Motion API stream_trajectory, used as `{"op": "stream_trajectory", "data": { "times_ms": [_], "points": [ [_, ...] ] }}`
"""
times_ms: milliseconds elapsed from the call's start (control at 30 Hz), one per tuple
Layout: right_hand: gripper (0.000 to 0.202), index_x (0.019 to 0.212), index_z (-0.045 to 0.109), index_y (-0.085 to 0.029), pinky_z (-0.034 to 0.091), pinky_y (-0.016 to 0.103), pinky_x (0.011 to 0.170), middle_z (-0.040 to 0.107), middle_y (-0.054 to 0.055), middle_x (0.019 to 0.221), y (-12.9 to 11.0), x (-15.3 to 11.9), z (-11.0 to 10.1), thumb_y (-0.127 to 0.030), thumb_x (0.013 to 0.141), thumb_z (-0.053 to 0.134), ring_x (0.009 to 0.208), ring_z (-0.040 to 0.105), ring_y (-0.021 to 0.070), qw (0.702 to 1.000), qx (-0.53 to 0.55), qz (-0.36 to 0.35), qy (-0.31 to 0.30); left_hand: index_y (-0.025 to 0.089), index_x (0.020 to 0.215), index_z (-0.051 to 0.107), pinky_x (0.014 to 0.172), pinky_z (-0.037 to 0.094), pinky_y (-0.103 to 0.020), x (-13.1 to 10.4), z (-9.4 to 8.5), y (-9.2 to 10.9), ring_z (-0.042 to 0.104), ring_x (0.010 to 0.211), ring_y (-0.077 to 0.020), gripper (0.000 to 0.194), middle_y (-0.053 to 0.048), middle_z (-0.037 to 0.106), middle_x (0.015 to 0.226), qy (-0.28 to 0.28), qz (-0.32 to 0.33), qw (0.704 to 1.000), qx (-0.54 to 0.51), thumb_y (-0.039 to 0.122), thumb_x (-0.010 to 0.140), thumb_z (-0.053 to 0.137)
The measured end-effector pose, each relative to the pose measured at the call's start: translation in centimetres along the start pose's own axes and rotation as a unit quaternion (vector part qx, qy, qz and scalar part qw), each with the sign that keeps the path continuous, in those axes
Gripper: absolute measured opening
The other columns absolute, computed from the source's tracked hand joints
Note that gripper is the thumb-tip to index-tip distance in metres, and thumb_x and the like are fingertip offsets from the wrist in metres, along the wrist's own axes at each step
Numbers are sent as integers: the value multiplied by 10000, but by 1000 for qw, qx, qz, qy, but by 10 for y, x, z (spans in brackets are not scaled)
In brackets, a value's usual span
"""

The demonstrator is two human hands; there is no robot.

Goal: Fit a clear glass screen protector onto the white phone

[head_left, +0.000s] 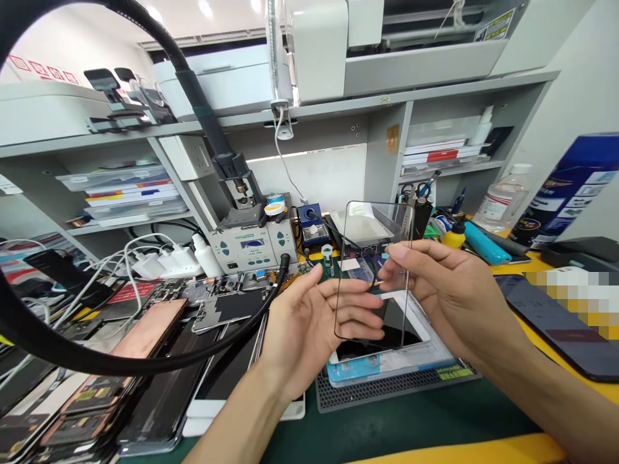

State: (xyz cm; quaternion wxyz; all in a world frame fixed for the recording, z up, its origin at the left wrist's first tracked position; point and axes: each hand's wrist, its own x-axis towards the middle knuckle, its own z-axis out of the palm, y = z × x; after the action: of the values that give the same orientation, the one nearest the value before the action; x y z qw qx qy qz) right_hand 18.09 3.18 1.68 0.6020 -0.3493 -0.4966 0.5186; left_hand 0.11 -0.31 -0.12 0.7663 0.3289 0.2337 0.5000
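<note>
My right hand (447, 290) pinches a thin, clear glass screen protector (370, 222) with a dark border by its right edge. The glass stands roughly upright in front of me. My left hand (309, 322) is open, palm up, its fingers stretched toward the lower left of the glass and partly seen through it. Whether those fingers touch the glass, I cannot tell. Below is a tablet (416, 325) with a white frame and black screen. It rests on a blue and white box (367, 368), over a grey perforated mat (382, 393).
A black flexible tube (145, 366) loops across the left side. Phones and phone parts (149, 328) crowd the bench at left, near a soldering station (251, 247). At right lie a large dark phone (556, 328), a clear bottle (503, 200) and a blue spray can (565, 190).
</note>
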Motion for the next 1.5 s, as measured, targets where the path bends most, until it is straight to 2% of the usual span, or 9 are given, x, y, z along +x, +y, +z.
{"op": "stream_trajectory", "data": {
  "times_ms": [167, 367, 600, 833, 967, 1033, 1133, 1300, 1500],
  "points": [
    [202, 783, 774, -212, 562, 301, 697, 710, 40, 760, 0, 1, -1, -385, 726, 862, 743, 659, 180, 999, 22, 4, 27, 56, 1144, 708, 997, 453, -567, 0, 0, -2, 699, 1027, -379, 707, -257, 710, 1161, -63, -84, 993, -51, 639, 931, 371],
    [216, 789, 774, -200, 544, 275, 724, 697, 26, 756, -1, 4, -1, -386, 732, 866, 747, 644, 154, 997, 63, 12, 34, 63, 1171, 682, 990, 436, -592, 2, 0, -8, 689, 1025, -388, 713, -276, 691, 1184, -93, -96, 988, -80, 640, 943, 330],
    [228, 766, 753, -200, 543, 300, 695, 684, 39, 755, -1, 3, -2, -409, 756, 841, 747, 633, 175, 998, 52, 11, 20, 63, 1219, 659, 944, 465, -531, 3, 2, -12, 692, 915, -320, 661, -260, 708, 1114, -79, -91, 990, -72, 587, 953, 356],
    [231, 802, 750, -201, 555, 323, 735, 701, 46, 774, -1, 3, -3, -416, 768, 828, 767, 661, 190, 999, 46, 3, 5, 82, 1128, 713, 911, 480, -516, 3, 3, -10, 665, 858, -287, 637, -230, 714, 1049, -62, -84, 993, -60, 598, 934, 395],
    [423, 1080, 719, -196, 564, 358, 814, 748, 84, 963, 1, 2, -3, -435, 755, 843, 925, 699, 242, 998, 47, 30, -12, 104, 1056, 740, 870, 507, -478, -1, 5, -9, 638, 876, -278, 535, -194, 704, 1028, 4, 19, 999, 38, 563, 918, 502],
    [596, 1236, 639, -201, 564, 369, 843, 730, 106, 1113, 4, 2, -3, -455, 741, 853, 1042, 682, 269, 999, 28, 37, -17, 139, 1059, 732, 884, 506, -441, -2, 5, -10, 634, 920, -268, 439, -158, 705, 1064, 71, 109, 983, 133, 523, 901, 589],
    [684, 1288, 588, -208, 558, 335, 828, 685, 110, 1211, 11, 2, -3, -483, 724, 859, 1105, 646, 261, 999, -30, 11, 11, 193, 1115, 688, 945, 475, -397, -1, 3, -14, 626, 1015, -251, 413, -103, 698, 1115, 167, 213, 928, 256, 527, 873, 672],
    [328, 864, 690, -194, 493, 277, 710, 675, 29, 824, 14, -2, -4, -504, 809, 783, 765, 613, 166, 994, -96, -52, -6, 205, 1175, 608, 977, 455, -381, -1, 2, -20, 609, 1119, -252, 440, -101, 660, 1193, 230, 280, 857, 366, 516, 875, 692],
    [347, 703, 658, -193, 452, 281, 700, 628, 5, 710, 14, -3, -4, -494, 845, 757, 695, 568, 143, 993, -74, -82, -26, 230, 1219, 583, 969, 473, -414, -2, -1, -25, 618, 1090, -257, 467, -91, 654, 1181, 261, 321, 792, 448, 499, 859, 711]
  ]
}}
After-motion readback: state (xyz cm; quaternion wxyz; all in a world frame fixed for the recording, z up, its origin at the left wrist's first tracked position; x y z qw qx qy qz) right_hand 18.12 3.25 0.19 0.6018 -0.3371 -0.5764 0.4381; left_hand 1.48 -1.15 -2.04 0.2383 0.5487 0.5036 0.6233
